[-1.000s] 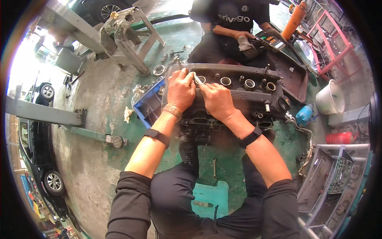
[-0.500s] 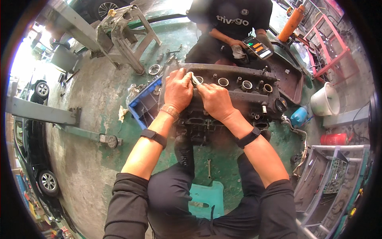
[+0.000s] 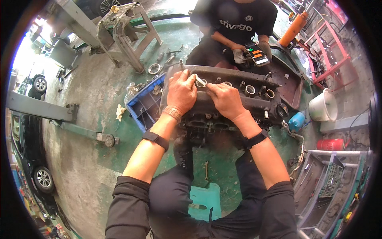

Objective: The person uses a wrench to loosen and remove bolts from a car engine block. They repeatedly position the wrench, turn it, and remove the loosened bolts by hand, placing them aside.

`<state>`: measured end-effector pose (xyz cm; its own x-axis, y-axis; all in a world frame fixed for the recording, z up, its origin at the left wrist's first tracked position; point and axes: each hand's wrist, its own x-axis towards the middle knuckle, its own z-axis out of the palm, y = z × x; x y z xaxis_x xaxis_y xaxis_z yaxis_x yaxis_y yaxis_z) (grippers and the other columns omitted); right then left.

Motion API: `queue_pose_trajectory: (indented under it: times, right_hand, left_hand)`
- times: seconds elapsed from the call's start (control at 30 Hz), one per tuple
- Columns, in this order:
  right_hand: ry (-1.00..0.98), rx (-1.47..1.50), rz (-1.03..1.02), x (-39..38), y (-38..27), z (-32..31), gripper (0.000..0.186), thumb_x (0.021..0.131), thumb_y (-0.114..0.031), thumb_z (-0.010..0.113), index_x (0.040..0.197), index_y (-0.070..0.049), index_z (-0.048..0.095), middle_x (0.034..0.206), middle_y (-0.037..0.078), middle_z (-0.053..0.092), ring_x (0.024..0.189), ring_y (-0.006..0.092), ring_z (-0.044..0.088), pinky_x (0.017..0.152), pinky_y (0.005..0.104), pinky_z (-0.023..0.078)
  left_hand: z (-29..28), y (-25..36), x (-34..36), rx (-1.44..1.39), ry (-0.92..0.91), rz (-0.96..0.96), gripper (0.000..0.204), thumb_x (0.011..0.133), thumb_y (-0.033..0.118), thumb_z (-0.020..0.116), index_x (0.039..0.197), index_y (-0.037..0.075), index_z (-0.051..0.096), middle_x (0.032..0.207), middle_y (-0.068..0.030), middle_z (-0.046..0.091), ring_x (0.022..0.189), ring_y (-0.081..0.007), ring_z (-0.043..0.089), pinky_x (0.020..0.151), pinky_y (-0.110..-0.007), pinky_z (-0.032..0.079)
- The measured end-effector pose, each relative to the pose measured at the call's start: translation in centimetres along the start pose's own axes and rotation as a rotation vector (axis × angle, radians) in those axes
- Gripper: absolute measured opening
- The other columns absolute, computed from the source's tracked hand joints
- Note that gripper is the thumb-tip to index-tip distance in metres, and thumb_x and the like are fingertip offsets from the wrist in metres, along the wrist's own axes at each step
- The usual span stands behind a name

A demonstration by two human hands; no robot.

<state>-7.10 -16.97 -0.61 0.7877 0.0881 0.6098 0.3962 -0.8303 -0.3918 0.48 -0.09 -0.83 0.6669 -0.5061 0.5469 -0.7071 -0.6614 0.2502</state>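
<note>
A dirty dark engine cover [image 3: 234, 96] with a row of round holes lies across in front of me. At its leftmost hole, ringed by a pale rim, a short white strip [image 3: 200, 81] spans the gap between my hands. My left hand [image 3: 182, 92] rests on the cover's left end, its thumb and forefinger closed at the strip's upper end. Fingers pinched, my right hand [image 3: 227, 100] meets the strip's lower end just right of that hole. Another pale-rimmed hole [image 3: 250, 90] shows farther right. My fingers hide part of the strip.
Beside the cover's left end stands a blue divided tray [image 3: 139, 113]. Opposite sits a person in black [image 3: 238, 24] holding a phone [image 3: 257, 53]. A dark metal tray [image 3: 292, 79] and a white bucket [image 3: 323, 105] are at right. A wrench [image 3: 206, 170] and a green stool [image 3: 205, 201] are below.
My hands are slightly farther apart, the right one having shifted right, and more of the white strip shows. The other person's phone has tilted more upright. The whole view has shifted slightly.
</note>
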Motion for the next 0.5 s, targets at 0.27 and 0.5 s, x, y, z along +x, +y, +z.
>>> queue_pose_trajectory:
  times: [0.27, 0.5]
  right_hand:
    - [-0.076, -0.229, 0.028, 0.3, 0.7, -0.9, 0.011, 0.081, -0.019, 0.067, 0.088, -0.009, 0.067, 0.076, 0.007, 0.066, 0.072, 0.0269, 0.062, 0.066, 0.0392, 0.048]
    - [-0.212, -0.270, 0.046, 1.2, 2.4, -1.5, 0.014, 0.080, -0.020, 0.070, 0.088, -0.009, 0.071, 0.081, 0.007, 0.070, 0.077, 0.0276, 0.064, 0.070, 0.0392, 0.049]
  left_hand:
    - [0.1, 0.0, -0.1, -0.028, 0.027, -0.007, 0.028, 0.082, 0.013, 0.058, 0.107, 0.005, 0.068, 0.117, -0.0145, 0.063, 0.110, -0.0318, 0.054, 0.092, -0.043, 0.043]
    - [0.0, 0.0, 0.0, -0.080, 0.018, -0.035, 0.030, 0.079, 0.014, 0.061, 0.105, 0.002, 0.067, 0.113, -0.0141, 0.062, 0.111, -0.0305, 0.054, 0.095, -0.042, 0.041]
